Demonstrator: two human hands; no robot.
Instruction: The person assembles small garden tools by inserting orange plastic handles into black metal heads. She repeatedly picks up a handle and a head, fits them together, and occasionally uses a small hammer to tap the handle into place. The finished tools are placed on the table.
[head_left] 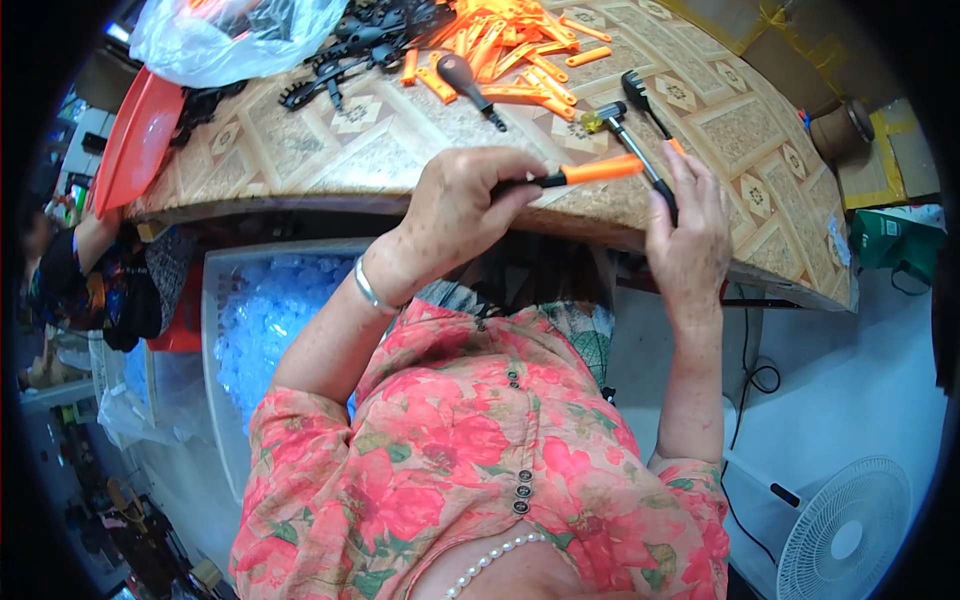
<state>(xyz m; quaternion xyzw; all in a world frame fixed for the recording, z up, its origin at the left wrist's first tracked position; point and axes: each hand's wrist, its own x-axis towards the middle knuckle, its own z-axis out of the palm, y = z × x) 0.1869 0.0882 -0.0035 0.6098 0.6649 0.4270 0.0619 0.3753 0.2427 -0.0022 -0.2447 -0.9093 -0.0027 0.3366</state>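
My left hand (462, 205) is closed round the black end of a tool piece with an orange handle (603, 169). The handle points right, toward my other hand. My right hand (692, 235) grips the black handle of a small hammer (628, 138). Its metal shaft runs up and left to a head with a yellow end. The orange handle crosses close to the hammer's shaft; whether they touch I cannot tell. Just beyond lies a black claw-ended piece (640, 95) with a bit of orange near my right fingertips. A screwdriver (468, 85) with a brown handle lies farther left.
Several orange handles (490, 45) are heaped at the far middle, beside black claw pieces (375, 35). A clear plastic bag (185, 48) and red basin (135, 140) stand left. Below the table (370, 160) sits a white crate (212, 330). A fan (850, 535) stands lower right. Another person's arm (97, 238) shows left.
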